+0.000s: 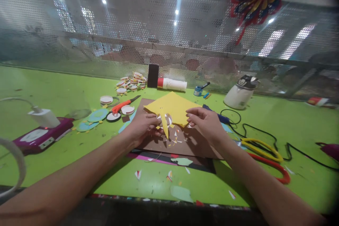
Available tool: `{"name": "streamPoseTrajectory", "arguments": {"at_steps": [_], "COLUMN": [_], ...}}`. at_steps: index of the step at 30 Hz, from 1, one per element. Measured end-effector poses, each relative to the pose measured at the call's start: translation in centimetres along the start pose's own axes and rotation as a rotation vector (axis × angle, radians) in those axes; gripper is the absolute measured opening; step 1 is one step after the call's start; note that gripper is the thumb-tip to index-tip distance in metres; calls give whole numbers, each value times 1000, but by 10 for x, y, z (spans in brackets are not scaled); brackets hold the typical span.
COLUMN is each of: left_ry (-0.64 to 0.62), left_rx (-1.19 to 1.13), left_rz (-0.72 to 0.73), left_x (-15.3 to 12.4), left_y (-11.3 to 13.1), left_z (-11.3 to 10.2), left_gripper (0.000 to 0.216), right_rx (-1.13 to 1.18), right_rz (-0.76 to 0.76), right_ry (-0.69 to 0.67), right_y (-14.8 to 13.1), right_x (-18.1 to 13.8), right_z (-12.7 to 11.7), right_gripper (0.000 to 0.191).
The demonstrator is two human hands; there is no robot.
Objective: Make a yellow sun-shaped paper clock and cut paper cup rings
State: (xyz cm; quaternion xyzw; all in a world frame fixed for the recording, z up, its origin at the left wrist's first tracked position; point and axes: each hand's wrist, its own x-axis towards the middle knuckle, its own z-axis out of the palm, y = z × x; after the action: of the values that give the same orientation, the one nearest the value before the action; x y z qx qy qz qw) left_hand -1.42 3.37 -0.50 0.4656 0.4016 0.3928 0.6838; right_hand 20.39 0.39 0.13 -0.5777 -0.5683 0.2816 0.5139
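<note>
My left hand (144,126) is closed on the edge of a small white round paper piece (168,121) with yellow tabs. A narrow yellow paper strip (165,129) hangs across that piece, its pointed end downward. Behind it lies a yellow paper sheet (173,103), tilted with one corner pointing away from me. My right hand (205,123) pinches the sheet's right side between thumb and fingers. Under both hands is a brown board (156,144) scattered with small paper scraps. Part of the round piece is hidden by the strip and my left fingers.
Orange-handled scissors (120,106) and paper discs (97,114) lie left, beside a purple power strip (45,136). Yellow-and-red-handled scissors (265,150) and a black cable (261,129) lie right. Behind stand a dark phone-like slab (153,76), a white tube (173,84) and a kettle (239,93).
</note>
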Motion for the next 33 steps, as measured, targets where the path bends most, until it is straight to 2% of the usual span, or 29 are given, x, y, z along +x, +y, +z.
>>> {"name": "streamPoseTrajectory", "arguments": {"at_steps": [12, 18, 24, 30, 33], "left_ry": [85, 43, 13, -7, -8], "left_rx": [39, 33, 21, 3, -11], "left_rz": [40, 32, 26, -4, -29], "left_x": [4, -1, 0, 3, 3], "left_y": [4, 2, -1, -3, -5], "left_z": [-5, 3, 2, 0, 1], "left_gripper": [8, 10, 7, 6, 8], "right_rx": [-257, -305, -350, -412, -483], "right_rz": [-128, -184, -221, -237, -244], "right_ry": [-29, -48, -83, -60, -35], "right_y": [-4, 4, 5, 6, -5], "right_x": [6, 9, 6, 7, 19], "right_z": [-7, -7, -2, -4, -7], "right_gripper": [21, 27, 43, 41, 39]}}
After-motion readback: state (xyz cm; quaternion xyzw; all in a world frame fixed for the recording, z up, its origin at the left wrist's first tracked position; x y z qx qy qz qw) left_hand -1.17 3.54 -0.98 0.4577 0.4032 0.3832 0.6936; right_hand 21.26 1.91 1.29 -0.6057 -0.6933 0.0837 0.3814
